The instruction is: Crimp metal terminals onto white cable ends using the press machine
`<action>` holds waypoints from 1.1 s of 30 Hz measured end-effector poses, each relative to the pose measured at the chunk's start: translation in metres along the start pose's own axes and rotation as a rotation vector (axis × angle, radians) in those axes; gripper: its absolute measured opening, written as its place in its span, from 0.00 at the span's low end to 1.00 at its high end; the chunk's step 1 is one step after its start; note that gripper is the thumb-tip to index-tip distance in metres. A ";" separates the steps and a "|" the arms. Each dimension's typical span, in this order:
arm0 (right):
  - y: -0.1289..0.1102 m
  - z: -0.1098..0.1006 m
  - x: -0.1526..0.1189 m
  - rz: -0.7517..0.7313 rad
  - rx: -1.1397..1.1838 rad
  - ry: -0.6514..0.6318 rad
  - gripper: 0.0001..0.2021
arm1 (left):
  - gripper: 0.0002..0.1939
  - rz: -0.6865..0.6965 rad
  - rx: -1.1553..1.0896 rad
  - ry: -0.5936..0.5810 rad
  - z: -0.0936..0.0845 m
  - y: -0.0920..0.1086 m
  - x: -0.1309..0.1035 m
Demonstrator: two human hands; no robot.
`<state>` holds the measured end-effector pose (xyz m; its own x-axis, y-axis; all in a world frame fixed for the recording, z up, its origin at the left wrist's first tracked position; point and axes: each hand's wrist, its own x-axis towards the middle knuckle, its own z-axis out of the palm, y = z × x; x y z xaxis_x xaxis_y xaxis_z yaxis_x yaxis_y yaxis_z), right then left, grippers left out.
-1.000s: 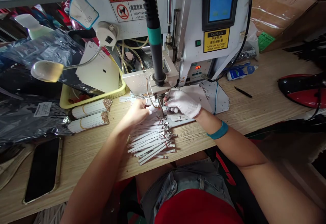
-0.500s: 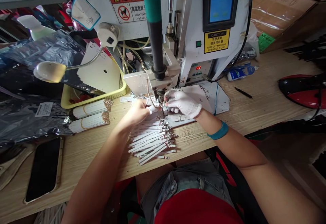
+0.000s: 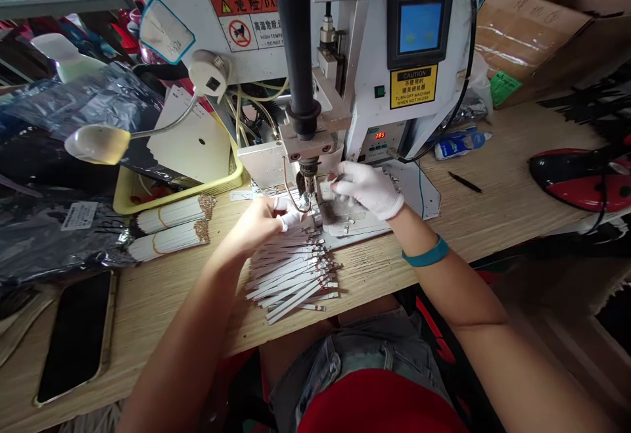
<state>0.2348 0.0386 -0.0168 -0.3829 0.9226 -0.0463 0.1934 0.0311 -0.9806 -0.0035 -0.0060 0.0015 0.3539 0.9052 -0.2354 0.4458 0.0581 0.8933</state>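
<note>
My left hand (image 3: 261, 221), with white covers on its fingertips, is closed in a pinch beside the metal tip (image 3: 308, 186) of a bench soldering machine. What lies between its fingers is too small to make out. My right hand (image 3: 369, 188), in a white glove with a bare fingertip, hovers just right of the tip above a pale metal plate (image 3: 340, 213). Its thumb and forefinger are drawn together and slightly blurred; anything in them is hidden. Under my left hand lies a fanned pile of flat white strips (image 3: 290, 282) with small metal ends pointing right.
Two banded bundles of white strips (image 3: 170, 239) lie left, by a yellow basket (image 3: 177, 200). A phone (image 3: 76, 338) rests on the front left of the table. On the right are a black pen (image 3: 465, 182), a blue-white packet (image 3: 462, 143) and a red-black object (image 3: 582, 180).
My right hand has drawn back to the right from the tip. My left hand stays beside it. The machine's small red display reads differently, and the view has shifted slightly.
</note>
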 end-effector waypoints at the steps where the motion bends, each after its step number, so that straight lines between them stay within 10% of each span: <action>1: 0.002 -0.006 0.001 -0.044 -0.122 0.077 0.07 | 0.08 -0.001 0.038 -0.067 -0.002 0.002 -0.004; 4: 0.007 -0.017 0.004 -0.140 -0.492 0.210 0.08 | 0.11 -0.031 0.201 -0.187 -0.005 0.006 -0.012; 9: 0.011 -0.012 0.008 -0.176 -0.789 0.198 0.10 | 0.07 0.100 0.651 0.176 -0.002 -0.004 -0.005; 16: 0.000 0.001 0.005 -0.089 -0.899 0.200 0.09 | 0.08 0.177 0.797 0.166 0.003 -0.008 0.004; 33: -0.004 0.017 -0.006 0.058 0.232 -0.063 0.08 | 0.10 0.062 0.173 0.131 0.002 -0.006 0.001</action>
<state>0.2211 0.0260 -0.0161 -0.4345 0.8941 -0.1088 0.0068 -0.1176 -0.9930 -0.0044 -0.0057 -0.0049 0.2806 0.9523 -0.1201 0.5645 -0.0625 0.8231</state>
